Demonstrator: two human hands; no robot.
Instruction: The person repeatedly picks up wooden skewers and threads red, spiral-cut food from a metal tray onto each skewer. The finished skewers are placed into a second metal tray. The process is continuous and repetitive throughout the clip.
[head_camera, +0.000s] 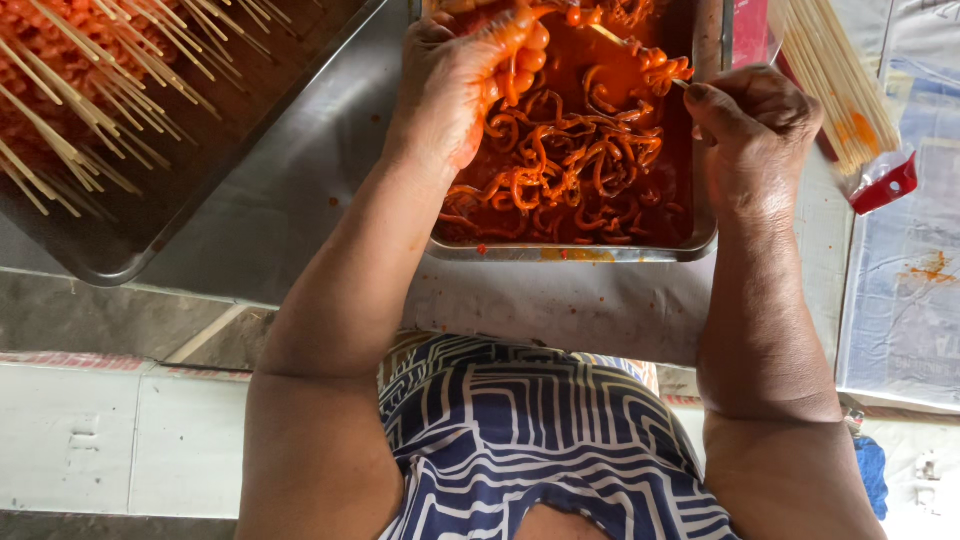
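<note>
My left hand (460, 85) fingers clamp saucy strips (560, 160); right hand (755, 125) pinches skewer (625, 45). Slick sauce could let strips slip, I judge.

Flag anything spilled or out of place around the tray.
Some spills: an orange sauce smear on the paper at right, red specks on the cloth below the tray, and a yellowish drip on that rim. The left hand is coated in sauce; the right hand holds a skewer. Nothing looks tipped or damaged.

A dark tray (110, 262) of finished skewers (70, 110) sits left; spare bamboo sticks (830, 80) lie right.
</note>
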